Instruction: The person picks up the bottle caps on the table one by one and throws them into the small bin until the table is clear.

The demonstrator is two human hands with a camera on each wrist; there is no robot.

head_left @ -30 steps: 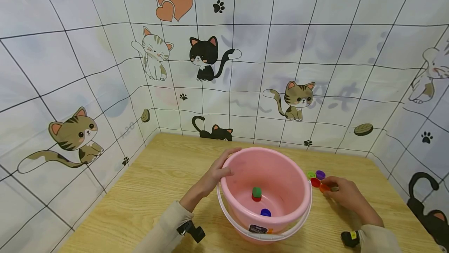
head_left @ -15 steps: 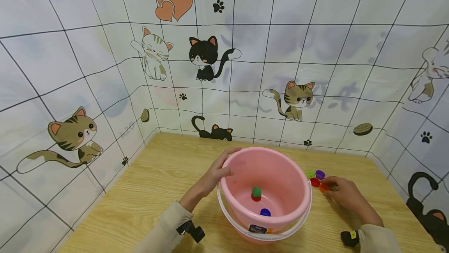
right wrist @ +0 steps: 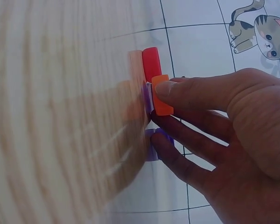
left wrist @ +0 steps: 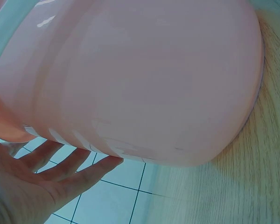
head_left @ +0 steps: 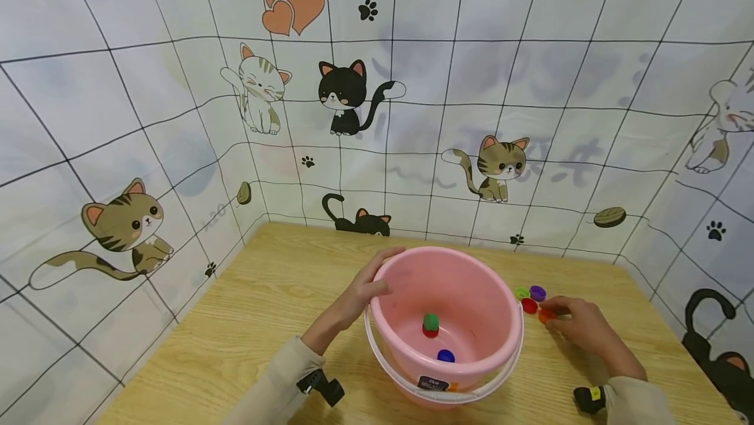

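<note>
A pink bucket (head_left: 412, 353) with a white handle stands on the table, its open top tilted toward the head camera. My left hand (head_left: 356, 297) grips its left rim, thumb over the edge and fingers along the outside wall (left wrist: 144, 84). Inside lie small round pieces: a green one (head_left: 431, 322) on a red one (head_left: 430, 332), and a blue one (head_left: 446, 356). To the bucket's right, my right hand (head_left: 580, 325) pinches an orange bottle cap (right wrist: 162, 95) between thumb and fingers. Beside it lie a red cap (head_left: 529, 306), a purple cap (head_left: 537, 293) and a light green cap (head_left: 522, 294).
The wood-grain table (head_left: 247, 333) reaches back to a white cat-print sheet (head_left: 412, 169) hung on the walls. The bucket's white handle (head_left: 453, 399) hangs down at its front. A dark wrist camera is strapped to each arm.
My right hand has shifted very slightly to the right with the orange cap pinched in it. The left hand and the bucket stay where they were.
</note>
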